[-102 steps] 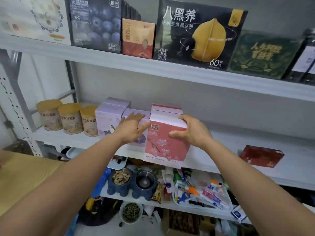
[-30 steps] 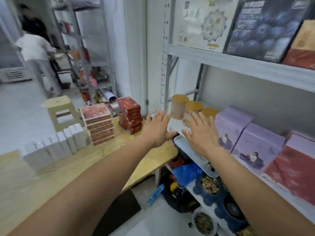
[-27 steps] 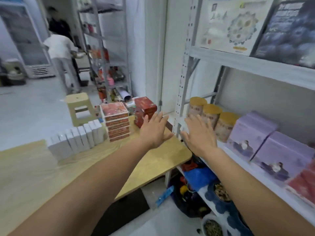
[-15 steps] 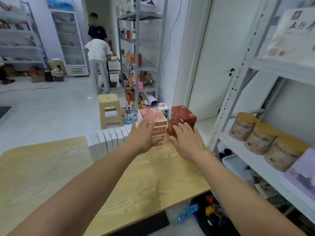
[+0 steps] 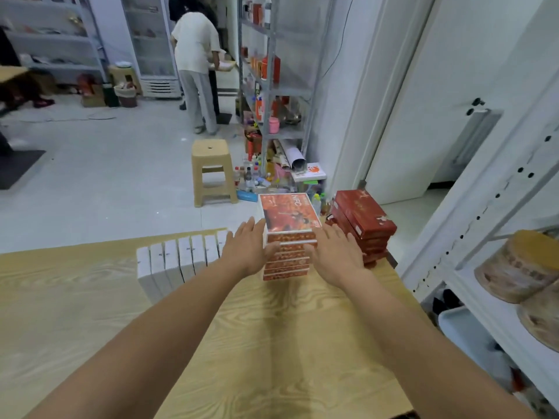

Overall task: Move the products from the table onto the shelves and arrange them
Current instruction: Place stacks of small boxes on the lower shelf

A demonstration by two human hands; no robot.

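Okay, counts: one orange-red cardboard box stack (image 5: 287, 237), seven white upright boxes (image 5: 178, 261) at 10 o'clock.
Place: stack on wooden table (image 5: 272, 328), 12 o'clock.
Hands: left hand (image 5: 246, 249), right hand (image 5: 335, 255) flat, straight-fingered, flanking stack.
Change: hands closer in.

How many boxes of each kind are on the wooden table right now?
Upright white cardboard boxes, in a row: 7 showing
Flat orange-red patterned boxes, stacked: about 6
Flat dark red boxes, stacked: about 5
Total: about 18; the left hand and right hand cover some edges.
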